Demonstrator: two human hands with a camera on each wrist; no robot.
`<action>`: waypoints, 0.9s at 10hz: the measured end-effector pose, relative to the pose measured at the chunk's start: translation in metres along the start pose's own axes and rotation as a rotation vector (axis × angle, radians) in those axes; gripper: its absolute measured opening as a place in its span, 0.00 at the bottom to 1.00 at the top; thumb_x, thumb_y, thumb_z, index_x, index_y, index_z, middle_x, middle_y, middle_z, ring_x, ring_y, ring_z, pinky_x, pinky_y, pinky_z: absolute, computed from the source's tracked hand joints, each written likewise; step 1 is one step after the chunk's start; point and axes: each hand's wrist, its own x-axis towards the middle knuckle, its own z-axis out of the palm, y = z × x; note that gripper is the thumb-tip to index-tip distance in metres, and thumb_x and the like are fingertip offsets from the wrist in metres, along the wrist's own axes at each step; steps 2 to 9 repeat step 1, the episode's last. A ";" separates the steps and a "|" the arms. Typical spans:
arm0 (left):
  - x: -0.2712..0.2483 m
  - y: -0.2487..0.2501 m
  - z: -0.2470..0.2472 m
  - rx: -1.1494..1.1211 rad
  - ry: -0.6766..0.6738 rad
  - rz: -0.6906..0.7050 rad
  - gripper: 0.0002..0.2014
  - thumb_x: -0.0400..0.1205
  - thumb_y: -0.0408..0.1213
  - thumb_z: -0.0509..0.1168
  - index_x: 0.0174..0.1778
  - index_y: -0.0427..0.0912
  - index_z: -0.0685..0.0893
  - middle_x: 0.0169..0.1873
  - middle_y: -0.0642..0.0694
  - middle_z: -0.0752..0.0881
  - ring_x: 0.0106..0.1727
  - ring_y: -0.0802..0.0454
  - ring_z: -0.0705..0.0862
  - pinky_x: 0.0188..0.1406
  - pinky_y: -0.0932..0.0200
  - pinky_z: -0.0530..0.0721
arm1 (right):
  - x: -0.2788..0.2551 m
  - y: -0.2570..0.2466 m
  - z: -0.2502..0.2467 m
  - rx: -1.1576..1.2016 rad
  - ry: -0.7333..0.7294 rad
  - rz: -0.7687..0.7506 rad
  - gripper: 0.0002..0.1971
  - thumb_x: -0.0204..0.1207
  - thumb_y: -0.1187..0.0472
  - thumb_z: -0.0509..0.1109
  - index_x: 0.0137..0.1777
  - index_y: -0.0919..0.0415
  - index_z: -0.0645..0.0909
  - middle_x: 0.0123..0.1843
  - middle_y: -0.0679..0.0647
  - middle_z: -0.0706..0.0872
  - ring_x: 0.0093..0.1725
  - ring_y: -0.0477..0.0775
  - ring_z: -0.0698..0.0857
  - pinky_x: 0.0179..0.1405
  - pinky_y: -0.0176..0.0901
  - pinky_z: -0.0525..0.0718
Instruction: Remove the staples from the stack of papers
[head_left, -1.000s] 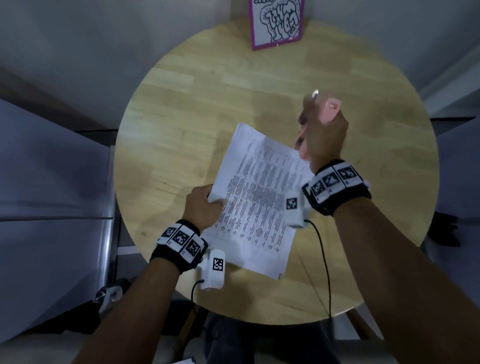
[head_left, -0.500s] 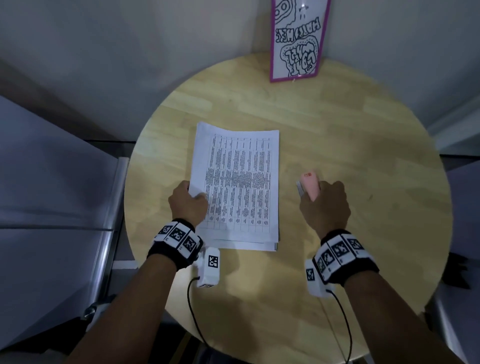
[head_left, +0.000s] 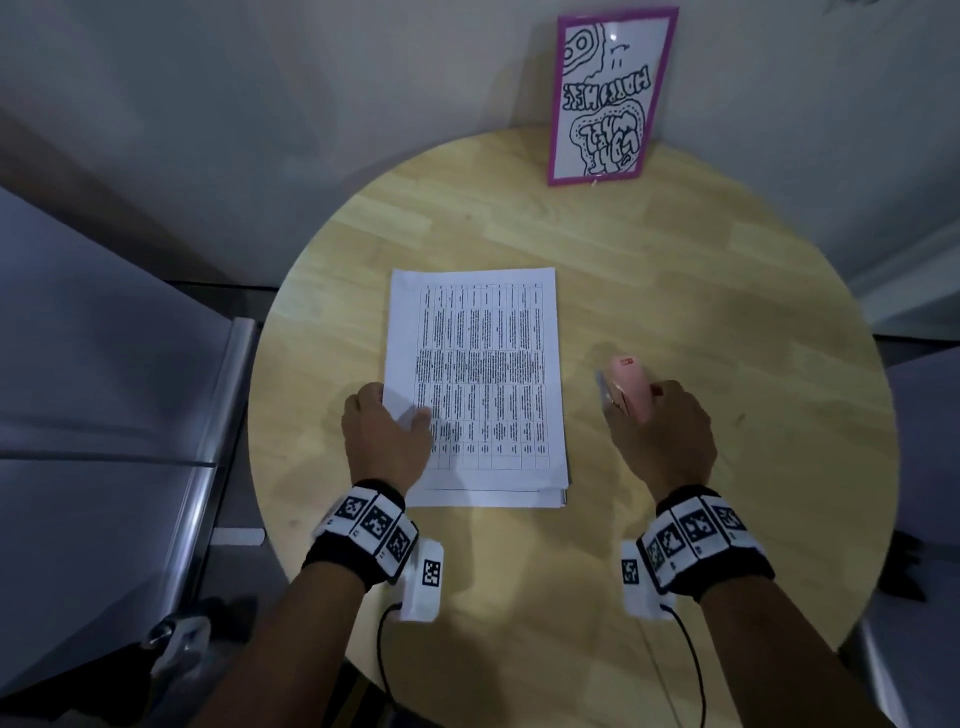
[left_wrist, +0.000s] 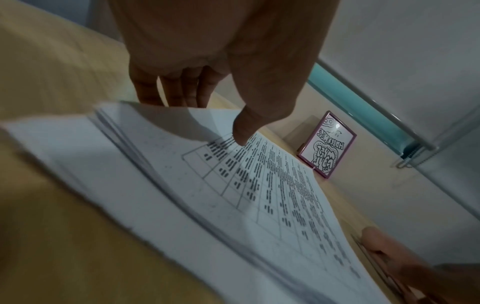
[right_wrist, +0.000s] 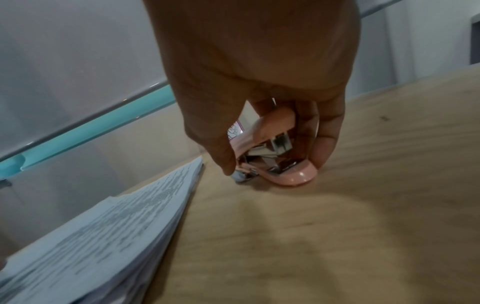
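The left hand (head_left: 387, 441) pinches the near left edge of the stack of papers (head_left: 483, 384), thumb on the printed top sheet and fingers under the lifted edge. The right hand (head_left: 662, 436), just right of the stack, curls around a pink stapler (head_left: 631, 384) whose end touches the round wooden desk (head_left: 727, 312). The stack lies flat mid-desk with its sheets slightly offset at the near end. Farther back, a pink-framed drawing (head_left: 608, 98) leans against the wall.
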 end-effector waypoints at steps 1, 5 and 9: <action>-0.016 -0.011 -0.006 0.097 0.027 0.029 0.36 0.76 0.51 0.73 0.75 0.39 0.68 0.71 0.39 0.72 0.73 0.38 0.69 0.70 0.38 0.73 | -0.007 0.009 -0.005 0.025 -0.009 0.044 0.38 0.64 0.32 0.77 0.67 0.58 0.78 0.59 0.54 0.86 0.57 0.61 0.85 0.53 0.53 0.86; -0.016 -0.011 -0.006 0.097 0.027 0.029 0.36 0.76 0.51 0.73 0.75 0.39 0.68 0.71 0.39 0.72 0.73 0.38 0.69 0.70 0.38 0.73 | -0.007 0.009 -0.005 0.025 -0.009 0.044 0.38 0.64 0.32 0.77 0.67 0.58 0.78 0.59 0.54 0.86 0.57 0.61 0.85 0.53 0.53 0.86; -0.016 -0.011 -0.006 0.097 0.027 0.029 0.36 0.76 0.51 0.73 0.75 0.39 0.68 0.71 0.39 0.72 0.73 0.38 0.69 0.70 0.38 0.73 | -0.007 0.009 -0.005 0.025 -0.009 0.044 0.38 0.64 0.32 0.77 0.67 0.58 0.78 0.59 0.54 0.86 0.57 0.61 0.85 0.53 0.53 0.86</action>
